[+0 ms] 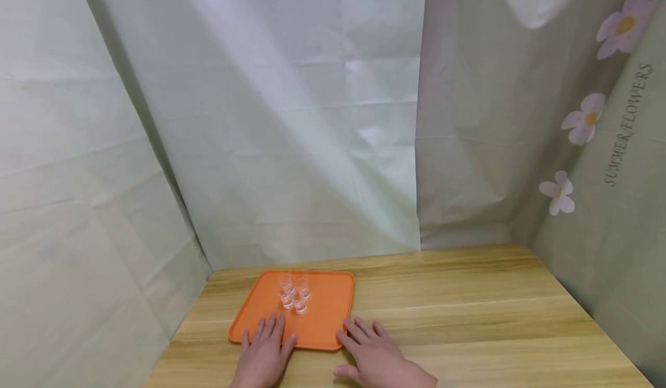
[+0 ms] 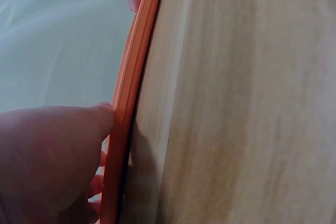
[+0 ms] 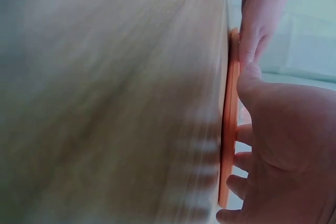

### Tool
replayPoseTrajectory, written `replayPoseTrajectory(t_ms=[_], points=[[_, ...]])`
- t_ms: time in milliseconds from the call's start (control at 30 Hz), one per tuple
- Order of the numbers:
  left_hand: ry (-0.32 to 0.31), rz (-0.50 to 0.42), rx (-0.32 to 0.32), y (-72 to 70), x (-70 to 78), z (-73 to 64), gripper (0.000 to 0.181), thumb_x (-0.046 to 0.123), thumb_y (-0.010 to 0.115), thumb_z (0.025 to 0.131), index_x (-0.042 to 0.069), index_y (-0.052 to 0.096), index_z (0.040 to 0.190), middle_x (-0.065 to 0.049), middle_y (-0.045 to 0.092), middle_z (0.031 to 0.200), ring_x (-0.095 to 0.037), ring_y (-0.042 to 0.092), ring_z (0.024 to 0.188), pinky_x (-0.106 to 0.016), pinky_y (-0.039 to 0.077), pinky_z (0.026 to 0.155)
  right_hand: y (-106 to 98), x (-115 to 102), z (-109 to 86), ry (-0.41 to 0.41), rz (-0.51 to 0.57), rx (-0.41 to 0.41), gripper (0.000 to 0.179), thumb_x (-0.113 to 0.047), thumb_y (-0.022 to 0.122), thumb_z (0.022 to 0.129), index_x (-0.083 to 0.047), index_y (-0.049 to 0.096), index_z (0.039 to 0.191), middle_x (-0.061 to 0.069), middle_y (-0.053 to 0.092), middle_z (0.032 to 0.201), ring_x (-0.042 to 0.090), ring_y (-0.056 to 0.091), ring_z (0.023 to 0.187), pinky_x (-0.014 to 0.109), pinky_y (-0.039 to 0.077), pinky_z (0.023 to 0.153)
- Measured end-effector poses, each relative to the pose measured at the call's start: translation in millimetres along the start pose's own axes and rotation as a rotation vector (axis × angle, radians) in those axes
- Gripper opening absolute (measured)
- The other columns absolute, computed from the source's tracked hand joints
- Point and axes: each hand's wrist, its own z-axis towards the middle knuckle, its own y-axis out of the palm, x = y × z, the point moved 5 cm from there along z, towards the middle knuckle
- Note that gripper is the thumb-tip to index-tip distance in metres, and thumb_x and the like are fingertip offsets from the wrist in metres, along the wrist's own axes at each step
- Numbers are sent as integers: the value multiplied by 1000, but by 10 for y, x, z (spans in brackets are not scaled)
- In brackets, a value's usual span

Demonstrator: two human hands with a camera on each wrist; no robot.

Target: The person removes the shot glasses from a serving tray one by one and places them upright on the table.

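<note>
An orange tray (image 1: 325, 313) lies flat at the left part of the wooden table. Several small clear shot glasses (image 1: 299, 303) stand grouped on it, left of its middle. My left hand (image 1: 264, 350) reaches over the tray's near edge with straight, spread fingers. In the left wrist view its thumb (image 2: 105, 114) is right at the tray rim (image 2: 125, 103). By the near right corner is my right hand (image 1: 372, 353), palm down, its fingers extended and its fingertips at the corner. The right wrist view shows these fingers (image 3: 243, 134) overlapping the tray's edge (image 3: 229, 114).
The wooden table (image 1: 458, 313) stretches to the right of the tray. Pale green cloth (image 1: 291, 145) hangs behind it and along both sides. A cloth panel on the right carries printed flowers (image 1: 583, 119) and lettering.
</note>
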Motion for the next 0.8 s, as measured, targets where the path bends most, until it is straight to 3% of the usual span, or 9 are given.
replayPoseTrajectory(t_ms=[133,500,800], points=[[-10,-5,-22,13,2,-7,70,53,56,113,2,54,161,-28,45,168,-56,32,158,-86,14,123,1,3,8,12,-29,-15,79,-71,54,106,-19,54,165,9,42,175,34,40,160,70,42,121],[-10,-11,-30,45,33,-26,67,52,56,114,3,55,160,-29,46,166,-57,34,157,-86,14,123,43,62,4,-12,-26,8,83,-76,46,106,-16,57,162,10,45,172,34,41,159,70,43,119],[19,-2,-3,84,103,-64,64,50,59,113,3,61,156,-29,51,163,-56,40,154,-85,18,122,-103,52,-67,39,-30,-52,78,-69,57,106,-15,57,162,9,45,173,31,39,161,66,40,124]])
